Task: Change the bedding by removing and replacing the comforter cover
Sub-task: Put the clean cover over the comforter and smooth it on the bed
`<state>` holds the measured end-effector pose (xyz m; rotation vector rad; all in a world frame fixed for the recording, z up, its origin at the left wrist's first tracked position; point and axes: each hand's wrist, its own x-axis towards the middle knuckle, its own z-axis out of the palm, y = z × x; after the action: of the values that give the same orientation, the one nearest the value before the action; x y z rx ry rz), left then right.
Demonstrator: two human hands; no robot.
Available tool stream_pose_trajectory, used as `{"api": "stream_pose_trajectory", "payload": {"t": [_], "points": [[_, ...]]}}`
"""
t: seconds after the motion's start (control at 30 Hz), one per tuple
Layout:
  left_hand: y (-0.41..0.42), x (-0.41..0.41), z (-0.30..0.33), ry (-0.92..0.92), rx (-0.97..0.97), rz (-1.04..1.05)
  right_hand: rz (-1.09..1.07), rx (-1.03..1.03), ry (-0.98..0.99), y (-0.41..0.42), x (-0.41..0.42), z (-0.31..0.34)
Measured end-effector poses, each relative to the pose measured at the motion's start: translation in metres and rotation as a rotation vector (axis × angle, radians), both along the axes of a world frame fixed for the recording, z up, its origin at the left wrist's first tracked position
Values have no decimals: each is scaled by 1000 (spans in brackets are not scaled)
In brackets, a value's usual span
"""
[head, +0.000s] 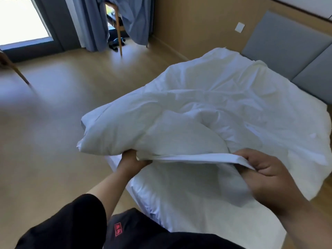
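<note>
Left hand (132,159) and right hand (264,170), fingers curled, grip white fabric comforter cover (179,123) hem, lifted above the bed's (197,203) foot edge.

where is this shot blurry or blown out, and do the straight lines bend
Head view: window blown out white; floor and chair leg at left smeared; wide-angle bends the headboard; both hands, left hand and right hand, stay fairly sharp.

Pale wood floor (71,97), blue curtains (93,20), grey padded headboard (280,51).
</note>
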<state>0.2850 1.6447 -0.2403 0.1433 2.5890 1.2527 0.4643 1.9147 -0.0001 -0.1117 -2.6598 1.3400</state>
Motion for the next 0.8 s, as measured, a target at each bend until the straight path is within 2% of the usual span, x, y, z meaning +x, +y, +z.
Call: {"api": "stream_pose_trajectory", "payload": {"t": [0.1, 0.2, 0.27, 0.3, 0.37, 0.43, 0.47, 0.53, 0.63, 0.7, 0.8], "points": [[1, -71, 41, 207, -138, -179, -200, 19, 165, 0, -4, 17], [16, -112, 63, 111, -175, -373, -342, 56, 262, -5, -10, 24], [7, -121, 60, 33, -155, -382, -398, 137, 216, 0, -17, 23], [-7, -126, 59, 11, -157, -371, -408, 208, 124, 5, -20, 19], [-48, -146, 62, 36, -276, -448, -365, 382, -221, 14, -25, 6], [-94, -175, 80, 82, -429, -581, -264, 453, -575, 8, -31, -19], [-111, -187, 93, 135, -487, -625, -195, 456, -686, 0, -31, -33], [-143, -206, 124, 335, -592, -702, -91, 436, -795, -25, -36, -67], [-172, -216, 149, 542, -574, -720, -53, 324, -882, -59, -36, -106], [-182, -219, 149, 491, -629, -733, 6, 286, -970, -76, -38, -121], [-200, -227, 120, 205, -865, -834, 82, 302, -1066, -98, -50, -139]]}}
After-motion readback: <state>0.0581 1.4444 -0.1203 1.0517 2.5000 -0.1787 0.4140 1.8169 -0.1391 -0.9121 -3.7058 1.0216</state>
